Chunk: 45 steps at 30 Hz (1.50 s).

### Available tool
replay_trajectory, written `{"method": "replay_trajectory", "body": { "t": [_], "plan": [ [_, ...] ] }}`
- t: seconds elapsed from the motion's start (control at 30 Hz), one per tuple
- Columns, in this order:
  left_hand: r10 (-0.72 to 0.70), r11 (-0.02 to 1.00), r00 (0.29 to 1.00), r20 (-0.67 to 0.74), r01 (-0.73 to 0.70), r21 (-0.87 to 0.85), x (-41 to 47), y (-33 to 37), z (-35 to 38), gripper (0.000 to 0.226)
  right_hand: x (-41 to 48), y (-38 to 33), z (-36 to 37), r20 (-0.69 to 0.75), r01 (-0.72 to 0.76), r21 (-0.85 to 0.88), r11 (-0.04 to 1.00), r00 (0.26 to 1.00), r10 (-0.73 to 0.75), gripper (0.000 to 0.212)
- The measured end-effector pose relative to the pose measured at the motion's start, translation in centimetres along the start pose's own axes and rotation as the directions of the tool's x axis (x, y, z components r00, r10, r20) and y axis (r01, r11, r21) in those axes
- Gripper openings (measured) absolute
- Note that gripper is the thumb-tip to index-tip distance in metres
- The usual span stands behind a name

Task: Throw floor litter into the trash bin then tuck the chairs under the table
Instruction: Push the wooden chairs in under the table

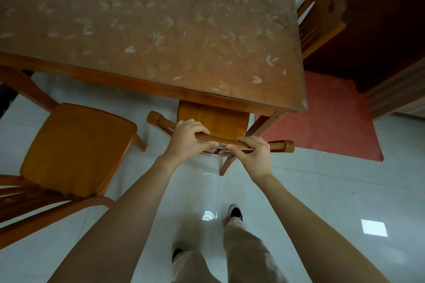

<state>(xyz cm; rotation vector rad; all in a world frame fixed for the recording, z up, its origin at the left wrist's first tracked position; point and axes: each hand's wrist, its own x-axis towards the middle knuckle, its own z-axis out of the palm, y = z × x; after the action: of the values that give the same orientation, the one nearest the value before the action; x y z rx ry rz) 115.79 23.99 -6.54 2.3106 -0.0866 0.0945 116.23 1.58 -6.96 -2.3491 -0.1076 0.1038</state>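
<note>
White glossy floor tiles are filling the lower view, catching small bright reflections; a red mat is lying on them at the right, beside a dark wooden door. A wooden table is taking up the top of the view, its surface covered by a translucent sheet with a pale leaf print.

Both hands are gripping the top rail of the middle chair; the left hand is holding the rail left of centre, fingers curled over the far edge and thumb on the near side; the right hand is holding it just right of centre, fingers wrapped round it in the same way; the two thumbs are nearly touching. This chair's seat is lying mostly under the table edge, only its rear part showing; its back is standing just clear of the table.

A second chair is standing at the left, well out from the table, its whole seat showing. A third chair is standing at the table's far right side, close against it; only its back is showing.

The person's legs in beige trousers and dark shoes are standing on the tiles behind the middle chair.
</note>
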Motion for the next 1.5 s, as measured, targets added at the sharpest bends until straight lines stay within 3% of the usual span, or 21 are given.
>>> {"method": "replay_trajectory", "body": {
  "t": [0.4, 0.67, 1.0, 1.17, 1.4, 1.5],
  "plan": [
    [-0.036, 0.999, 0.999, 0.009, 0.036, 0.000, 3.8, -0.1, -0.1, 0.040, 3.8, -0.1, -0.5, -0.019, 0.038, 0.045, 0.998, 0.999, -0.037, 0.045],
    [-0.089, 0.996, 0.996, 0.021, 0.089, -0.001, 6.0, 0.8, 1.1, 0.038, 6.5, 1.0, -1.9, 0.010, -0.011, 0.077, 0.997, 1.000, 0.010, 0.034],
    [-0.105, 0.994, 0.994, 0.039, 0.105, 0.000, 7.8, 0.9, 0.7, 0.037, 8.2, 1.2, -1.8, -0.013, 0.039, 0.080, 0.996, 0.999, -0.038, 0.047],
    [-0.128, 0.992, 0.990, 0.063, 0.127, 0.013, 7.6, 1.1, 0.7, 0.041, 8.0, 1.0, -2.0, -0.015, 0.043, 0.058, 0.997, 0.999, -0.043, 0.036],
    [-0.140, 0.986, 0.989, 0.040, 0.135, 0.100, 6.0, 2.9, 0.2, 0.044, 7.4, -0.5, -3.1, 0.077, -0.025, 0.003, 1.000, 0.997, 0.024, 0.039],
    [-0.110, 0.988, 0.994, 0.026, 0.107, 0.110, 4.8, 4.5, -0.7, 0.050, 6.6, -1.3, -4.4, 0.116, 0.089, -0.007, 0.996, 0.989, -0.088, 0.045]
  ]
}}
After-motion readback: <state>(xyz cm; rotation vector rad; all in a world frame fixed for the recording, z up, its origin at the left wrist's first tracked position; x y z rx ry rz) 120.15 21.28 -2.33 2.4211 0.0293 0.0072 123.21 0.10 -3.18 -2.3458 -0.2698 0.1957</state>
